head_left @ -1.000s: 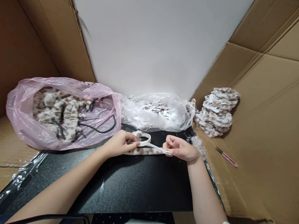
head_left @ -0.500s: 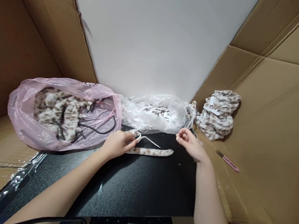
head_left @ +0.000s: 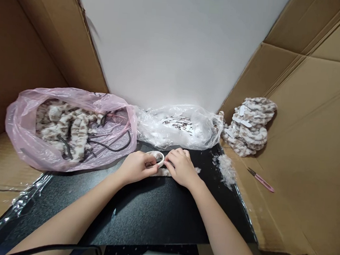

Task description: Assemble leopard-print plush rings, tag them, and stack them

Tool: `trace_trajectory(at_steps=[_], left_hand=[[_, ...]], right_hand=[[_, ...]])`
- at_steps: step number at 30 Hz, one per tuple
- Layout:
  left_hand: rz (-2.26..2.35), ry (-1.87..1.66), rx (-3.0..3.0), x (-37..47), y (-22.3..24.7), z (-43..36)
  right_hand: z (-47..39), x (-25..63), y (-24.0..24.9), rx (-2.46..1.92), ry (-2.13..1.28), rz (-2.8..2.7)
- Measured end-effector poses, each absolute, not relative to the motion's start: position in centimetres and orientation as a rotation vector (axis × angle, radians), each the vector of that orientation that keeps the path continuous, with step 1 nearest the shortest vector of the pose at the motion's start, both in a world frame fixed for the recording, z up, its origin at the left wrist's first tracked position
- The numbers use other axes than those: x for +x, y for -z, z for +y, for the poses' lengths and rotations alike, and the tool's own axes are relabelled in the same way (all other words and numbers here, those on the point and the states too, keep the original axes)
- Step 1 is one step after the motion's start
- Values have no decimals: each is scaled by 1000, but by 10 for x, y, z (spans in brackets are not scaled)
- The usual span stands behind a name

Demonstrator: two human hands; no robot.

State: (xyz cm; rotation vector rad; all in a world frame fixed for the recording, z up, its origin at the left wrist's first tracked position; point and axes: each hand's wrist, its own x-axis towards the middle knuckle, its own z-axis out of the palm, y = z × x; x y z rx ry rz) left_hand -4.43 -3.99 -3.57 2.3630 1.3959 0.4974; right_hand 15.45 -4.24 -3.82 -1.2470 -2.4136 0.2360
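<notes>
My left hand point(head_left: 139, 167) pinches a small plush loop with a white rim point(head_left: 161, 160) between thumb and fingers. From the right, my right hand point(head_left: 182, 166) meets it, its thumb and fingertips closed at the loop's edge. A thin white tail on the loop is now hidden by the hands. Beneath them on the black tabletop lies a white plush strip with brown spots point(head_left: 163, 172), mostly covered by my right hand.
A pink plastic bag point(head_left: 21, 126) with spotted plush pieces and dark cords stands left. Behind my hands lies a clear bag point(head_left: 154, 132). Rightward are stacked plush pieces with white tags point(head_left: 255, 127), white fluff point(head_left: 226, 172) and pink-handled snips point(head_left: 262, 181). Cardboard walls point(head_left: 320, 136) enclose the sides.
My right hand has moved left from the table's right side to the loop, uncovering the white fluff. My left hand keeps its hold on the loop.
</notes>
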Motion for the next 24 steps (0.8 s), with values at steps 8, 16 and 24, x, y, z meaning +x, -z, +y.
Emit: trace_trajectory(at_steps=[8, 16, 24], left_hand=[[1260, -575, 2304, -40, 40, -38], [1197, -631, 1891, -42, 28, -38], [1162, -664, 1704, -37, 28, -35]], right_hand=[[-44, 151, 38, -1161, 11, -2413], [-52, 146, 39, -1168, 247, -2354], [-57, 145, 39, -1160, 363, -2314]])
